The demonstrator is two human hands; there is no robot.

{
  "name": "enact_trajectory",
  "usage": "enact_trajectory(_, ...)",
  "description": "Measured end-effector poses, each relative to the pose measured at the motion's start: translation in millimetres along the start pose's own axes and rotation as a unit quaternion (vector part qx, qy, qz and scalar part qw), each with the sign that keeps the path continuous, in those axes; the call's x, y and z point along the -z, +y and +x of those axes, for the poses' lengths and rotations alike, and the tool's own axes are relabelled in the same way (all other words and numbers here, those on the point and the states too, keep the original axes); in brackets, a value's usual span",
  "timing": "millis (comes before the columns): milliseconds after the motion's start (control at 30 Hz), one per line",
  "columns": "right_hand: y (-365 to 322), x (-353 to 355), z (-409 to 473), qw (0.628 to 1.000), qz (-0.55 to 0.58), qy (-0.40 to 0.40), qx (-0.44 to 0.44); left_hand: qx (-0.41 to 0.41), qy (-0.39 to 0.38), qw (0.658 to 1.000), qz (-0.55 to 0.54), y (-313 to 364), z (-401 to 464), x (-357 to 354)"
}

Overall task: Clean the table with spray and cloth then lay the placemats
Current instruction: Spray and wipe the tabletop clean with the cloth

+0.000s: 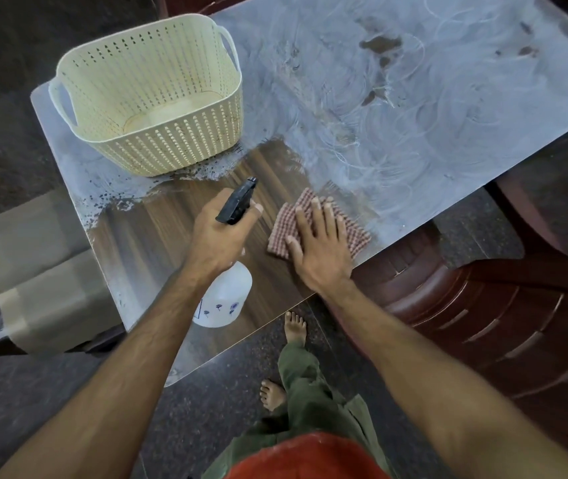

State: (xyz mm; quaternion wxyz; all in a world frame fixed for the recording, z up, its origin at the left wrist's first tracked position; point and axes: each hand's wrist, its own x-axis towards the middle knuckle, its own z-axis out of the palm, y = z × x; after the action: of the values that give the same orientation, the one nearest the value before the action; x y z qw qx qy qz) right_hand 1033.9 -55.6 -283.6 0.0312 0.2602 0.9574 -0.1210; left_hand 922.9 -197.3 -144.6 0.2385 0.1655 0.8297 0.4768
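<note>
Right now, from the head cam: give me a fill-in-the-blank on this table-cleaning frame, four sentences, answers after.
1. The left hand grips the spray ____.
2. The right hand presses flat on the checked ____.
3. The cream basket on the table holds ____.
4. The wiped strip near the hands shows bare ____ grain, while the far part is covered in white film.

Missing words: bottle; cloth; nothing; wood

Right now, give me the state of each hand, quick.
Left hand: closed, grip around the spray bottle at its black trigger head.
Right hand: open, fingers flat, pressing the checked cloth onto the table.
</note>
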Motion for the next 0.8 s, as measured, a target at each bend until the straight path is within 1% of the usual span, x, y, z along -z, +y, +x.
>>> enact_trajectory(100, -6, -6, -7, 1.0, 0.004, 0.012, -0.007, -0.015, -0.03, 0.998, 0.054, 11, 13, -12)
enact_trajectory(200, -5, -6, -5, 1.0, 0.004, 0.011, -0.004, -0.012, -0.039, 0.995, 0.093, 23, 26, -22)
enact_trajectory(400, -4, -8, -5, 1.0, 0.018, 0.015, -0.006, 0.031, -0.002, 0.994, 0.107, 35, 56, -26)
enact_trajectory(533, -5, -7, -6, 0.999, 0.024, 0.023, -0.003, 0.039, 0.017, 0.994, 0.104, 38, 67, -24)
enact_trajectory(700, -6, -5, -7, 0.999, 0.027, 0.029, -0.006, 0.021, -0.053, 0.993, 0.104, 43, 65, -30)
enact_trajectory(800, -6, -5, -6, 0.999, 0.036, 0.034, -0.006, -0.012, -0.1, 0.983, 0.152, 47, 58, -44)
